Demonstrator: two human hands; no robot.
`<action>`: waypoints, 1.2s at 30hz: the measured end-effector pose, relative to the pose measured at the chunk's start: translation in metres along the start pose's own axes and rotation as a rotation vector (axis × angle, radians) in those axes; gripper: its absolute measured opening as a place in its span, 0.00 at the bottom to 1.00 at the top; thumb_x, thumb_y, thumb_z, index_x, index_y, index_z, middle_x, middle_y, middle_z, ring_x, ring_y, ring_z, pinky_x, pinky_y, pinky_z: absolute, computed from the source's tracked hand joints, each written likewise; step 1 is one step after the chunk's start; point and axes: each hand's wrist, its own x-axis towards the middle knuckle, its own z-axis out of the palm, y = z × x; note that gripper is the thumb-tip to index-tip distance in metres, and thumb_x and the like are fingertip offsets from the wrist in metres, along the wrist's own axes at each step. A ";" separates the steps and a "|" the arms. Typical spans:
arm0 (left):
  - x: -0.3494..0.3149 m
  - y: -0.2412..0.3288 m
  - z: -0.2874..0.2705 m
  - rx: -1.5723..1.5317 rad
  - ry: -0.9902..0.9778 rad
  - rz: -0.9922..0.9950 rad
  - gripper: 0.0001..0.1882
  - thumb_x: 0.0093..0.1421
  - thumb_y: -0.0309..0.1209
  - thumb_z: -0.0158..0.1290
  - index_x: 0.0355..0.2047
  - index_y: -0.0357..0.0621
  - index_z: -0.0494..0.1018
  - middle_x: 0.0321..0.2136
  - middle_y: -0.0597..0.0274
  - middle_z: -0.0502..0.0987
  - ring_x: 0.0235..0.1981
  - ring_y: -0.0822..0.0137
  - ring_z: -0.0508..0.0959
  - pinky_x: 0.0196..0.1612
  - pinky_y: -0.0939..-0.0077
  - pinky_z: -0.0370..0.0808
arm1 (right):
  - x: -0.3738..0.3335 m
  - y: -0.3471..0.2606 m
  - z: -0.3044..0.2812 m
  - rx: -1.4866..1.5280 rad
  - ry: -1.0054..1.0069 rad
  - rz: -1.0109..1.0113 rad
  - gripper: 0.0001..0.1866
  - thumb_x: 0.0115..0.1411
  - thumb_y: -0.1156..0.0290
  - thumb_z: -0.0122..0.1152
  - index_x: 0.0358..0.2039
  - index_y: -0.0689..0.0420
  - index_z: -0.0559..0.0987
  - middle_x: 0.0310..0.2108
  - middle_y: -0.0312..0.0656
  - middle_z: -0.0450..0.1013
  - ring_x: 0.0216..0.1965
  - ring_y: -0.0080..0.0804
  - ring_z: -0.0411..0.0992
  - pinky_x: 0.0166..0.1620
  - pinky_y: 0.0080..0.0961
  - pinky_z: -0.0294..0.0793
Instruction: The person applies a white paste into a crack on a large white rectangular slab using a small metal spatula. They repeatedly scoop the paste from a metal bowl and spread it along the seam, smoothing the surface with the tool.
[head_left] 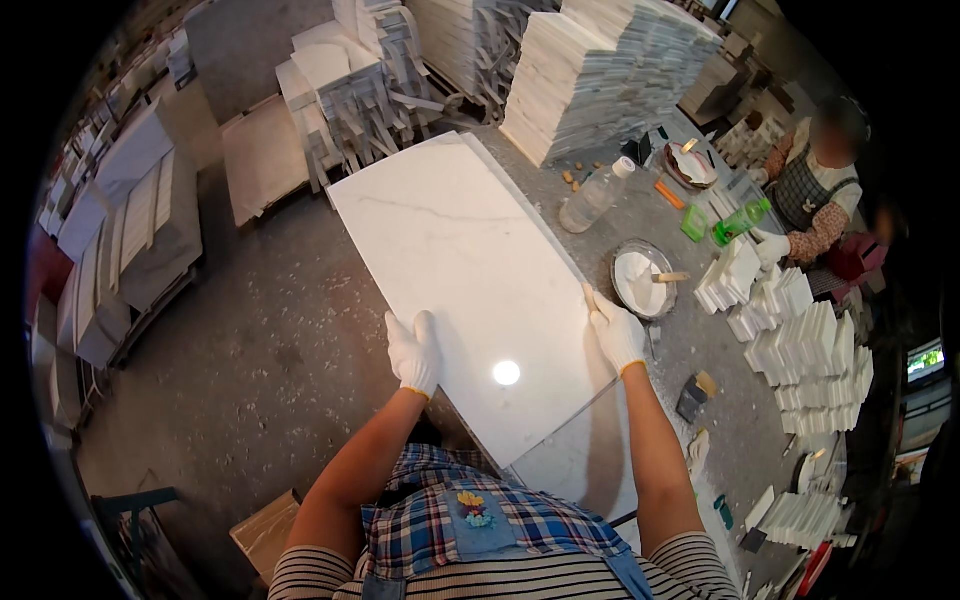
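Note:
A large white marble slab (465, 260) with faint grey veins lies tilted before me, partly past the table's left edge. My left hand (413, 352), in a white knitted glove, grips its left edge, thumb on top and fingers hidden beneath. On the opposite edge is my right hand (613, 330), gloved likewise and closed around the rim. A tan tip shows at its fingers; I cannot tell what it is. Another slab edge shows just under the far right side. Beside the right hand stands a bowl (620, 272) of white powder or paste with a wooden-handled tool in it.
Tall stacks of marble tiles (590, 85) stand at the back. On the grey table are a clear bottle (592, 205), a green bottle (738, 224) and rows of small white pieces (805, 345). A co-worker (825, 190) stands at the far right. Slabs lean on a rack (150, 240) at left.

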 end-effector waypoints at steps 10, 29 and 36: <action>-0.001 0.005 -0.001 0.020 0.025 -0.005 0.46 0.68 0.54 0.54 0.74 0.32 0.57 0.67 0.35 0.71 0.64 0.40 0.75 0.66 0.54 0.72 | -0.006 0.001 -0.021 -0.099 -0.154 -0.108 0.23 0.69 0.57 0.55 0.62 0.42 0.82 0.43 0.57 0.82 0.43 0.60 0.81 0.48 0.52 0.78; 0.002 -0.001 0.001 0.031 0.021 -0.005 0.46 0.67 0.55 0.54 0.75 0.35 0.57 0.67 0.35 0.71 0.65 0.40 0.75 0.65 0.54 0.71 | -0.024 -0.009 -0.020 -0.108 -0.195 -0.063 0.23 0.69 0.55 0.58 0.64 0.39 0.80 0.50 0.55 0.81 0.48 0.59 0.79 0.52 0.50 0.78; 0.001 0.002 -0.002 0.037 0.008 -0.018 0.46 0.67 0.55 0.54 0.75 0.35 0.57 0.67 0.35 0.72 0.64 0.40 0.75 0.65 0.54 0.71 | -0.035 0.002 -0.021 0.107 -0.126 -0.131 0.24 0.70 0.59 0.58 0.66 0.43 0.79 0.53 0.58 0.79 0.53 0.57 0.78 0.56 0.45 0.77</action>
